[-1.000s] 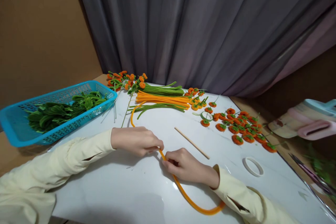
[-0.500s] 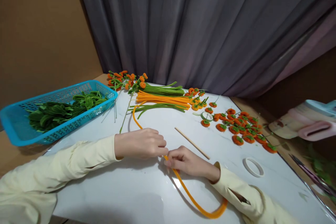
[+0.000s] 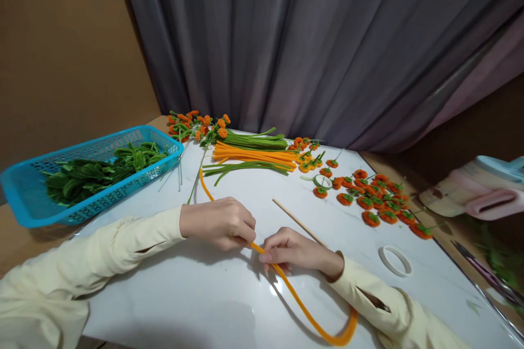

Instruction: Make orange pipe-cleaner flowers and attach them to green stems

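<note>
An orange pipe cleaner (image 3: 301, 305) runs through both hands above the white tabletop. My left hand (image 3: 223, 223) is closed on it, with one end sticking up behind the knuckles toward the bundles. Thumb and fingers of my right hand (image 3: 292, 251) pinch the same pipe cleaner a short way to the right. From there it curves down in a loop toward my right sleeve. A thin wooden stick (image 3: 298, 222) lies just behind my right hand. Farther back are a bundle of orange pipe cleaners (image 3: 254, 156) and green pipe cleaners (image 3: 257, 140).
A blue basket (image 3: 123, 185) of green leaves stands left. Several orange pompom-like pieces with green tops (image 3: 370, 218) lie right, near a white ring (image 3: 395, 260) and a tape roll (image 3: 322, 181). Scissors (image 3: 487, 272) and a cup (image 3: 462, 191) are at the right edge.
My left hand has shifted slightly left, away from my right hand, so more of the pipe cleaner shows between them. Its far end has moved left too.
</note>
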Available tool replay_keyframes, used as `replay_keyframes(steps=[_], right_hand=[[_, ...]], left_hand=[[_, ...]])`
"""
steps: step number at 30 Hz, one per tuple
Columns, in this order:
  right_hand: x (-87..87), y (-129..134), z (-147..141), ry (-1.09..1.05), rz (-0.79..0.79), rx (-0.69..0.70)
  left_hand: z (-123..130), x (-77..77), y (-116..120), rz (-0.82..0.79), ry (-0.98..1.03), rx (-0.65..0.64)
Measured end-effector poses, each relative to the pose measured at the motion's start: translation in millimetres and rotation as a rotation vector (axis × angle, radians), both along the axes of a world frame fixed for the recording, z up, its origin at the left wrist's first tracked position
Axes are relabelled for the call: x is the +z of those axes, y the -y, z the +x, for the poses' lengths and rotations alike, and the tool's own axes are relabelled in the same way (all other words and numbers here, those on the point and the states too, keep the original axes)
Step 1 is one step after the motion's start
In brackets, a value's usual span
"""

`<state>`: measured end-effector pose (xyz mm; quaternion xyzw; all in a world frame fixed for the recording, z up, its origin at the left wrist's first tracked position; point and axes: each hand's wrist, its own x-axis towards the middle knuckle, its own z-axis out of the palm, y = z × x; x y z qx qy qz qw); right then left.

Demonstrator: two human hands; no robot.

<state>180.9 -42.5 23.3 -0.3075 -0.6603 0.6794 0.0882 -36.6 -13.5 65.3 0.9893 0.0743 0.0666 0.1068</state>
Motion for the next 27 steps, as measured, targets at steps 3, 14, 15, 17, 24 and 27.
replay_keyframes(steps=[3,14,15,17,24,27], right_hand=[[0.0,0.1,0.7,-0.012,0.001,0.017],[-2.0,-2.8,2.4,-0.018,-0.045,0.023],[-1.3,-3.1,2.1,-0.023,-0.051,0.023],[0.1,-3.3,1.4,-0.035,-0.062,0.019],[0.8,-3.6,1.6,-0.055,-0.09,0.02],[1.5,-3.1,1.9,-0.058,-0.071,0.019]], left_hand=[[-1.2,0.7,-0.4,-0.124,-0.011,0.011],[5.5,5.9,5.9,-0.024,0.012,0.068],[6.0,6.1,5.9,-0.024,0.029,0.064],[6.7,5.8,5.9,-0.01,0.065,0.051],[6.9,3.3,8.9,0.08,0.132,-0.015],[6.7,2.7,9.4,0.066,0.113,0.006]])
